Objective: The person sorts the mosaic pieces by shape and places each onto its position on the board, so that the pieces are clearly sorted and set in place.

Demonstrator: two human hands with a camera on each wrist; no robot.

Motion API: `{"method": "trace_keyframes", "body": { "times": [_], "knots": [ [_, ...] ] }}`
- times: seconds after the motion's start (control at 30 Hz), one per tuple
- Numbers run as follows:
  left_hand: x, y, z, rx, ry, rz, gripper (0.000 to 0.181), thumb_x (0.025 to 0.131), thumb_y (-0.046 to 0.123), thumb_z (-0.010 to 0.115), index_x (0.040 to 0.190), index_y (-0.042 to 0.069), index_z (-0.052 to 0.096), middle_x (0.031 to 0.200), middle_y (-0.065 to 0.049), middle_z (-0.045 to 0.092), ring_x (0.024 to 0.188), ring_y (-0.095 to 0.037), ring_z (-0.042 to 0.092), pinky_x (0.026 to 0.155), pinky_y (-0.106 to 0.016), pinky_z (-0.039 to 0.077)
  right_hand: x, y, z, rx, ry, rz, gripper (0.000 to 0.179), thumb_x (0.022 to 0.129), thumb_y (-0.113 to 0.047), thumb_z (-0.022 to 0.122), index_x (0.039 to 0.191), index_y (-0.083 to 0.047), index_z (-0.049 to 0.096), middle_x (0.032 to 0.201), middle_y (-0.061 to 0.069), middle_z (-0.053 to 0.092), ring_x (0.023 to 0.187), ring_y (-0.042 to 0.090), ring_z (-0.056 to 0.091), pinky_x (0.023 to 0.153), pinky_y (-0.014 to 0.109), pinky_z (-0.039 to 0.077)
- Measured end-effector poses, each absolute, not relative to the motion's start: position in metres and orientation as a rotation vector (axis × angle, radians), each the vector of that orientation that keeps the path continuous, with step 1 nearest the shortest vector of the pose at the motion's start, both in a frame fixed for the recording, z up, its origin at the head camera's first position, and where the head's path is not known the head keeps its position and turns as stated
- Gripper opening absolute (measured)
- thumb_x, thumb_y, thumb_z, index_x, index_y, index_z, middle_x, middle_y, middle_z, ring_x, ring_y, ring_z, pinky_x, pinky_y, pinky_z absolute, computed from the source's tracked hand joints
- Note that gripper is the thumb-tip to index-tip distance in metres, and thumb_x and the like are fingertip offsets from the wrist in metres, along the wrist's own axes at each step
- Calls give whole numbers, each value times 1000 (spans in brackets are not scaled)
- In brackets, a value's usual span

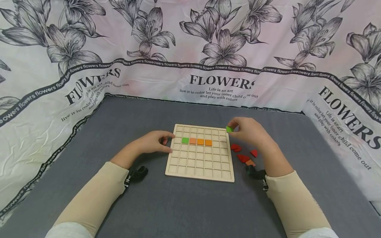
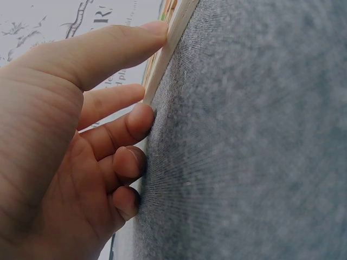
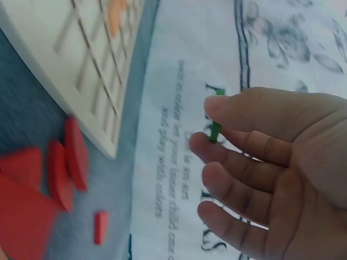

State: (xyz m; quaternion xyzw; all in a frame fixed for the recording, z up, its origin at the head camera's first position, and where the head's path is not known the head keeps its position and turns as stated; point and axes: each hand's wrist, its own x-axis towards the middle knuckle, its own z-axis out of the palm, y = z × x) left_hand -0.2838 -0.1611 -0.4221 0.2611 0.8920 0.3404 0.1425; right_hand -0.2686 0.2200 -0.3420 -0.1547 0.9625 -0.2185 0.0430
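A square wooden grid board (image 1: 200, 163) lies on the dark grey table. One row holds a green tile (image 1: 185, 140), a salmon tile (image 1: 192, 141) and two orange tiles (image 1: 204, 142), side by side. My left hand (image 1: 152, 141) rests at the board's left edge, thumb and index finger spread along it; in the left wrist view the thumb (image 2: 124, 49) touches the rim. Near the far right corner, my right hand (image 1: 251, 130) pinches a small green tile (image 3: 217, 116) between thumb and fingertip, and the other fingers are loosely bent.
Right of the board lie several red pieces (image 1: 243, 158), some rounded, and an orange piece (image 1: 250, 162), below the right forearm. A black wrist-worn camera (image 1: 138, 173) hangs under the left wrist. Flower-printed cloth (image 1: 223, 86) borders the table at the back and sides.
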Motion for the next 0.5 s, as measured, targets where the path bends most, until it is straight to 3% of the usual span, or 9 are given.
{"method": "trace_keyframes", "body": {
  "times": [0.3,0.5],
  "knots": [
    [-284,-160,-422,742,2584,968,61,88,30,84,141,11,60,89,-3,54,72,-16,45,68,-34,39,-272,198,-364,-607,2917,-519,20,96,-12,72,114,-8,78,106,6,74,91,23,66,79,43,53],
    [-283,-160,-421,744,2573,980,61,89,29,83,142,10,59,89,-3,53,72,-17,44,68,-34,38,-274,192,-373,-627,2861,-458,19,94,-22,77,111,-15,80,105,1,74,93,21,66,83,44,53]
  ]
}}
